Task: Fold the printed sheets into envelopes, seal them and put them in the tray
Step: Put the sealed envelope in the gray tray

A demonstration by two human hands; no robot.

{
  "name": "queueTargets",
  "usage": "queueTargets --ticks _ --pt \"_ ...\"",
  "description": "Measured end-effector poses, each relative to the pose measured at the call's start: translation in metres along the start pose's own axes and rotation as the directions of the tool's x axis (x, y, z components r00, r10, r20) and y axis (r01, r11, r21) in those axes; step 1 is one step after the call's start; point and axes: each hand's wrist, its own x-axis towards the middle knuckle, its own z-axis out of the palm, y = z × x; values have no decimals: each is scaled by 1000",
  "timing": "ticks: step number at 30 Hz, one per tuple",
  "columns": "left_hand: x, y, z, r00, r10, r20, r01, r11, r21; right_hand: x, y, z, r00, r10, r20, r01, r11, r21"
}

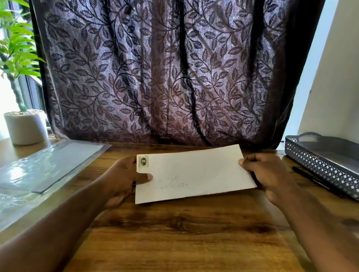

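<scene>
You hold the envelope [194,175] over the middle of the worktop [184,243], one hand at each short end. Your left hand [124,178] grips the left end: the thumb lies on the top face, just below the stamp [144,161], and the fingers are hidden beneath the paper. Your right hand [267,177] pinches the right end, knuckles up and curled, thumb tip on the top face at the far corner. Both forearms come in from the lower corners and converge on the envelope, the left one in shadow.

The envelope is white, long and flat, and it slants a little, its right end farther from you than its left. The stamp sits in its upper left corner, small and pale with a dark motif. Faint writing shows near the middle of the face; it is too faint to read. Whether the envelope rests on the wood or hangs just above it, you cannot tell from here.

To your right, well apart from the envelope, the grey tray [326,172] with its lattice wall stands at the worktop's far right corner. A black pen [316,181] lies just in front of it, near your right hand. On your left lies a clear plastic sleeve [24,176], shiny and wrinkled. Beyond it stands a potted plant [26,127], and a dark curtain [155,66] with a leaf pattern hangs behind the worktop.
</scene>
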Motion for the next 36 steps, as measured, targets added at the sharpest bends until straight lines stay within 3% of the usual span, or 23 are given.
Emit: queueTargets --ticks 6,12,14,17,23,26,30,31,33,34,35,36 --pt "-2 1 -11 999 45 -11 -44 993 110 1 2 -9 984 -22 177 40 995 -95" --pt "-3 6 -6 991 114 -75 -102 983 152 -11 -1 -30 947 109 303 -111 994 -10" --pt "-7 11 2 996 83 -44 -85 996 -24 -18 -3 -45 967 119 225 -144 985 96" --pt "-18 15 28 990 54 130 -19 967 -254 -28 -4 -81 982 151 115 -178 944 278" --pt "-26 9 119 964 127 232 -111 991 -80 -44 2 -178 964 200 -176 -83 853 516" --pt "-21 8 179 960 144 242 -131 989 -67 -42 2 -232 895 218 -390 11 861 508" --pt "-13 -4 232 953 139 268 -137 990 -25 -21 6 -270 787 207 -580 214 791 573" --pt "-12 -8 239 951 140 277 -140 990 -20 -11 14 -279 770 168 -615 219 837 502" --pt "-11 -17 243 940 149 308 -174 983 57 -3 16 -282 793 170 -585 52 938 343" --pt "-10 -20 242 927 156 342 -203 974 104 6 23 -283 769 90 -633 -126 992 -12" --pt "-9 -23 239 916 154 371 -213 969 124 15 25 -285 769 62 -637 -131 989 -62" --pt "-7 -24 237 915 140 380 -193 975 107 24 25 -287 800 189 -569 -65 971 232"
